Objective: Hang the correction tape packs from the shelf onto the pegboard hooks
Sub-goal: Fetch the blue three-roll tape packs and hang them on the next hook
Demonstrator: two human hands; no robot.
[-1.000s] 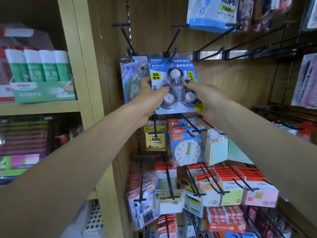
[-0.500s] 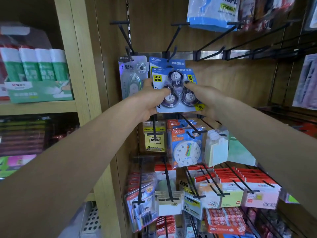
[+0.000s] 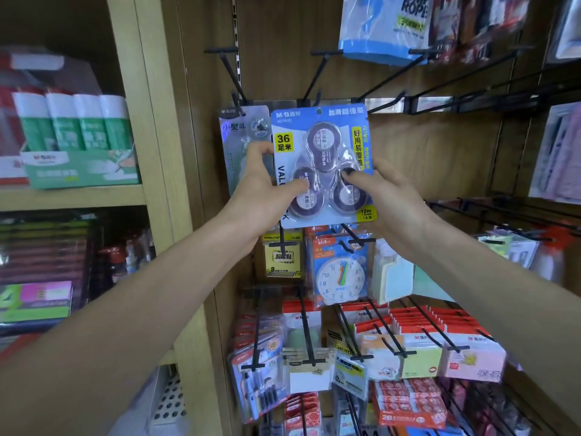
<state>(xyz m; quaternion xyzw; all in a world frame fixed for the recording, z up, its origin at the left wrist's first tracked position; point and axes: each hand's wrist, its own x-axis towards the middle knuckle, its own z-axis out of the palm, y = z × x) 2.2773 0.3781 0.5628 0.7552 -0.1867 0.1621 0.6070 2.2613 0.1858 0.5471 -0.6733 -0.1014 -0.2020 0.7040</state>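
A blue correction tape pack (image 3: 323, 146) with three purple tape rolls is held up against the wooden pegboard. My left hand (image 3: 267, 190) grips its left edge, thumb on the front. My right hand (image 3: 386, 196) grips its lower right side, thumb on a roll. The hole at the pack's top sits just below a black hook (image 3: 314, 80). A grey single correction tape pack (image 3: 239, 133) hangs on the hook to the left, partly behind my left hand.
Black hooks (image 3: 393, 80) jut out above and to the right. Below hang a toy clock pack (image 3: 341, 272), sticky notes (image 3: 418, 357) and red packs. A wooden shelf (image 3: 72, 196) on the left holds a green box of glue sticks (image 3: 78, 143).
Both hands have kept hold of the blue pack near the hook. The pack's top now sits free just below the hook's base, and the camera has moved slightly.
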